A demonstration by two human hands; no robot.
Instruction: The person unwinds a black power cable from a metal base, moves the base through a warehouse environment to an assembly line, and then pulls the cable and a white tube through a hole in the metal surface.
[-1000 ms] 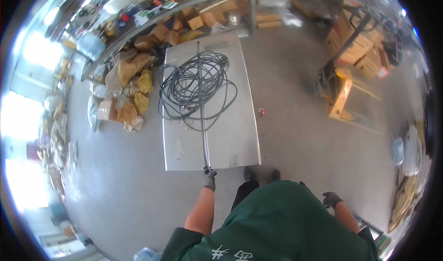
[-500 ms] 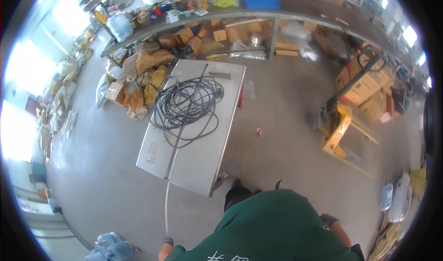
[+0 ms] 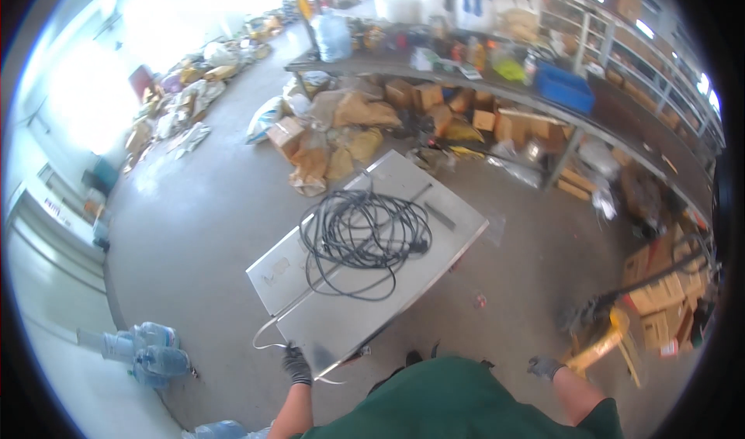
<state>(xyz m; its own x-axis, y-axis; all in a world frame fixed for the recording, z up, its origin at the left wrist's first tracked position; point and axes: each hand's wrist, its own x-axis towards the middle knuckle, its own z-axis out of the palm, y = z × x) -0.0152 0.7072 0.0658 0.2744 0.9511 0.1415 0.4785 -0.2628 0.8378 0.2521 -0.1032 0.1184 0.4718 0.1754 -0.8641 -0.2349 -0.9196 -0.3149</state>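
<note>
I see the left hand (image 3: 296, 366) with fingers clamped on a white strip (image 3: 269, 347), which loops to the near edge of a metal table (image 3: 334, 323). Black cable (image 3: 363, 233) lies tangled on top. The right hand (image 3: 547, 368) hangs well apart; I cannot tell its fingers' state.

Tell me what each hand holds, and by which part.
Left hand: the thin white strap, gripped apparently near its free end, a short tail showing past the hand. Right hand: nothing visible in it.
</note>
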